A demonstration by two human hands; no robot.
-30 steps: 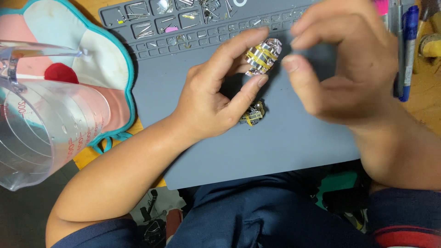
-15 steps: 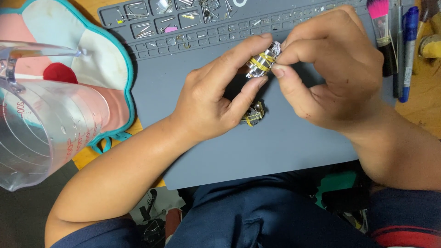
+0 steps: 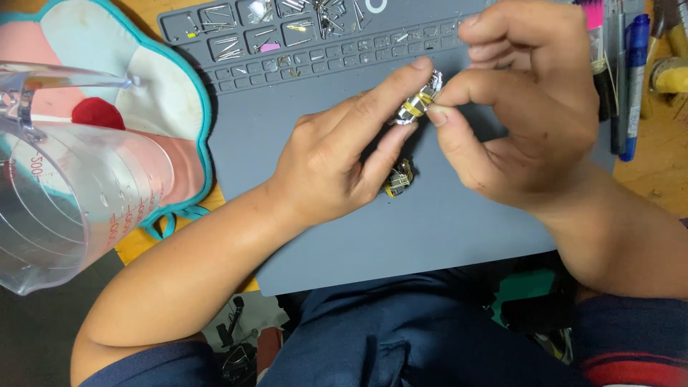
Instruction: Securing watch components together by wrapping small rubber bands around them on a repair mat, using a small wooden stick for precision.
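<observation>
I see both hands lifted a bit since a second ago, left hand [image 3: 326,168] and right hand [image 3: 523,107] now pinching the small silver-and-yellow part [image 3: 416,106] between fingertips above the grey mat [image 3: 459,229], second small part [image 3: 398,178] tucked under left fingers, so fiddling continues.

Wooden tabletop [image 3: 656,183], orange-brown, visible far right and in strip near left under mat edge. Grey silicone work mat [image 3: 401,236] covers centre, small compartments along far edge. Pastel flower-shaped pad [image 3: 154,75] with teal trim far left. Clear measuring jug [image 3: 64,193] left. Pens [image 3: 631,79] far right. Dark floor clutter near, below table edge. Light even, soft shadows.
</observation>
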